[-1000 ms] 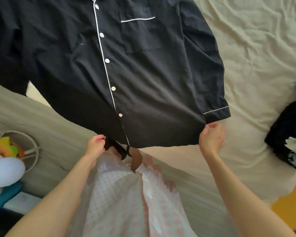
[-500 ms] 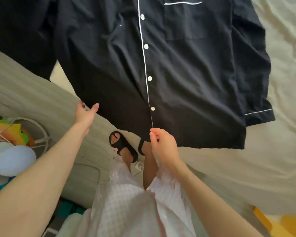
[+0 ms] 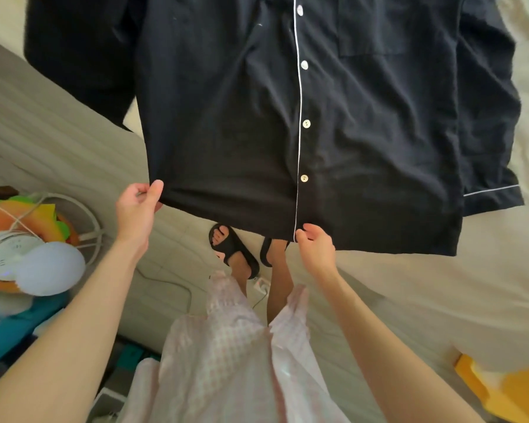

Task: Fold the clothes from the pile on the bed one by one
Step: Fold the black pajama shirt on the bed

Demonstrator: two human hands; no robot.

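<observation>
Both hands [image 3: 136, 206] [image 3: 315, 247] at the black shirt's [image 3: 226, 117] hem, overhanging the bed [image 3: 440, 285] edge.

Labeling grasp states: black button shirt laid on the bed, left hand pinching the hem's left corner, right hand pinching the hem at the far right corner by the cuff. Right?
Not quite. In the head view the right hand pinches the hem at the button placket, mid-hem, not the far corner. The left hand does pinch the left corner of the shirt on the bed.

The shirt [image 3: 287, 117] lay spread on the bed [image 3: 440, 300], beyond both hands. The left hand [image 3: 138, 206] pinched its hem corner; the right hand [image 3: 315, 248] held the hem at the button placket. A fan [image 3: 28, 254] stood left of the left hand.
</observation>
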